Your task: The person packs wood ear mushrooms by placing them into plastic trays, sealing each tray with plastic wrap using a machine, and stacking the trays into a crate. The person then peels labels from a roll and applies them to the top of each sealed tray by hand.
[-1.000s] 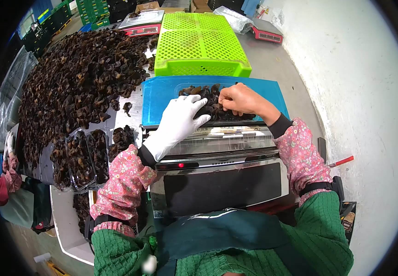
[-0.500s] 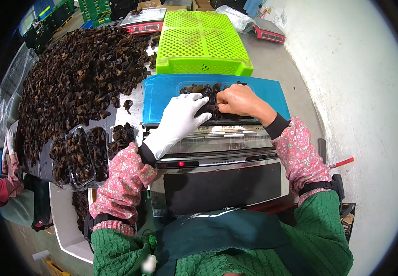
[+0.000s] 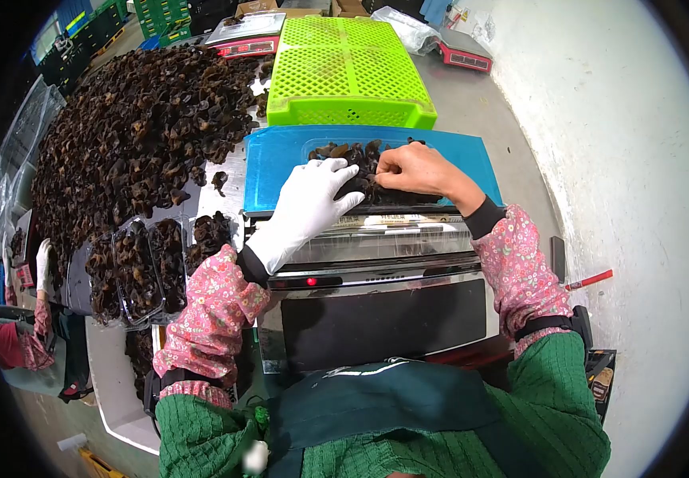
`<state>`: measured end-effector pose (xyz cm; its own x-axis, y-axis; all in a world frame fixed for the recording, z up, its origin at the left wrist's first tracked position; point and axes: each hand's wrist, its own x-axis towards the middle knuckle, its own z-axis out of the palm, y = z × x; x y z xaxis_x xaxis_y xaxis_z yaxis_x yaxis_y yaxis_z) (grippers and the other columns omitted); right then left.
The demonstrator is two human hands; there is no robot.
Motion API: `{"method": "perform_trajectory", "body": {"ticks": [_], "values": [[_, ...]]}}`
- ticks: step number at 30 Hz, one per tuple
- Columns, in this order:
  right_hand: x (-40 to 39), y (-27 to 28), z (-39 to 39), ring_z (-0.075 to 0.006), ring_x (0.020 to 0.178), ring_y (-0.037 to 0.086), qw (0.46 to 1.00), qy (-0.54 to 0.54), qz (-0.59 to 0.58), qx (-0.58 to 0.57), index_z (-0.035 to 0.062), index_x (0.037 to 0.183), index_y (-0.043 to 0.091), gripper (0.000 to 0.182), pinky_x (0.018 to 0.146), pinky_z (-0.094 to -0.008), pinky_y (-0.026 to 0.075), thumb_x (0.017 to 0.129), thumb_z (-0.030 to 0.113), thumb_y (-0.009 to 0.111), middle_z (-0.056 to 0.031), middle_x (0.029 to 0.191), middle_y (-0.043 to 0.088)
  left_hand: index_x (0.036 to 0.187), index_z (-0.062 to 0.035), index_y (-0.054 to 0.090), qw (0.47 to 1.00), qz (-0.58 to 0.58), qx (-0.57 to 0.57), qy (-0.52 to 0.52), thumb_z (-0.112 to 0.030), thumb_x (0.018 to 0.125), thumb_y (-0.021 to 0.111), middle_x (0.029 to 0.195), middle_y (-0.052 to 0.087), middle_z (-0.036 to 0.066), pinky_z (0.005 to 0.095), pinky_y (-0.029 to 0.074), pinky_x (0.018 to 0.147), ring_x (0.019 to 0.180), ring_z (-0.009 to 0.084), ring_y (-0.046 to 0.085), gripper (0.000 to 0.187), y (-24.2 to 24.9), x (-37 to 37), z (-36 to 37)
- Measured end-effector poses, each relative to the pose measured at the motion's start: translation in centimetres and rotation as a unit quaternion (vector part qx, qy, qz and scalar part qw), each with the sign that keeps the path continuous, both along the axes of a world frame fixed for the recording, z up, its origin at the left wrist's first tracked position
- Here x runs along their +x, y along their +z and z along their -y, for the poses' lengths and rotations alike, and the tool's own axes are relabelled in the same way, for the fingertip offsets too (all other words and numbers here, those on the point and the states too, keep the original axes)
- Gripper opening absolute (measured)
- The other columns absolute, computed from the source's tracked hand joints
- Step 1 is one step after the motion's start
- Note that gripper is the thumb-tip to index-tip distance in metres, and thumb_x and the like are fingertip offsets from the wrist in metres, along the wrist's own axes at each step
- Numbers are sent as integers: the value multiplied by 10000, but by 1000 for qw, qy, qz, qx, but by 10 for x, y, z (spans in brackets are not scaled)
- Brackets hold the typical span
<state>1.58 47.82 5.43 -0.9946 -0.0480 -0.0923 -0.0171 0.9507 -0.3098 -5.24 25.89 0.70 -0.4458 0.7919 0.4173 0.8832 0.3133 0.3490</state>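
Resting over the near-left part of the dark, crinkled pieces [image 3: 352,153], your white-gloved left hand [image 3: 309,201] has its thumb and fingers apart in a wide grip; whether its fingertips press on any piece you cannot tell. Your bare right hand [image 3: 418,172] curls narrow, fingertips down at the same pieces just to the right of the left hand's grip; its fingers hide whether it pinches one. The pieces lie in a clear tray [image 3: 307,149] beneath both grips, on a blue surface [image 3: 269,171]. Just beyond your grips stands an upturned lime-green crate [image 3: 351,76]. On the near side of them is a metal-edged machine [image 3: 384,320] with a dark panel and a lit red light. Left of your left hand are filled clear trays [image 3: 139,271], and past these spreads a large dark heap [image 3: 141,127]. At the far left, a co-worker's gloved hand [image 3: 43,265] is by the heap's edge. Well right of your right hand lies a red-handled tool [image 3: 590,280].
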Motion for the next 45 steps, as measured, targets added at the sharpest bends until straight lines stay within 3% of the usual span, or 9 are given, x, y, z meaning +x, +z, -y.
{"method": "perform_trajectory", "body": {"ticks": [14,17,20,23,35,38,41,42,45], "values": [[-2,0,8,-327,726,650,997,31,-15,63,98,771,678,165,673,-428,513,745,228,579,-116,726,675,1208,-98,617,1000,-1,1,5,-350,860,648,1223,594,107,387,430,936,1115,283,546,430,-1,0,-1],[-4,-7,-4,-317,736,652,999,21,-8,-45,96,773,677,175,678,-420,512,758,232,569,-96,716,675,1209,-101,617,1000,6,0,3,-352,861,647,1225,593,104,388,428,939,1119,282,544,430,-1,0,0],[-1,0,-6,-242,682,651,995,17,18,-92,112,822,675,171,639,-357,492,791,259,596,-48,671,661,1209,-101,617,1000,-1,5,6,-358,864,641,1229,591,106,387,426,942,1125,282,540,431,-2,1,0],[0,1,5,-313,774,650,1000,9,2,2,104,809,658,228,678,-420,504,753,311,581,-89,766,682,1208,-99,618,1000,2,-4,11,-365,869,634,1238,587,108,385,422,948,1132,282,537,431,-1,1,0],[-3,1,10,-321,748,646,997,16,13,80,110,817,664,198,659,-441,502,725,266,582,-108,790,683,1204,-97,621,1000,11,-2,7,-358,864,641,1231,592,107,385,421,945,1120,283,542,429,-1,0,-1],[-5,-10,-8,-198,561,601,998,45,-2,-41,61,841,658,162,544,-347,469,777,181,571,-69,716,680,1204,-99,622,1000,6,2,6,-363,865,640,1234,590,105,385,421,946,1123,282,540,430,-4,-1,-1],[5,10,-6,-157,590,624,969,-54,27,-241,1,893,654,217,557,-310,497,809,149,519,-105,785,698,1164,-96,633,999,-33,40,5,-375,828,670,1166,606,87,385,440,892,1050,273,568,438,-9,-2,-1],[6,12,-6,-103,582,600,958,-78,5,-274,-43,908,637,218,525,-267,479,832,99,490,-85,761,681,1167,-96,630,999,-32,39,6,-373,829,670,1168,606,88,385,440,893,1051,273,568,439,-9,-2,-1],[15,16,-1,-113,610,601,942,-90,-79,-314,-38,888,627,188,565,-279,490,823,61,480,-78,761,667,1199,-98,613,999,-17,25,9,-366,843,657,1185,600,96,385,433,909,1073,277,559,448,-7,-1,-2]]}}
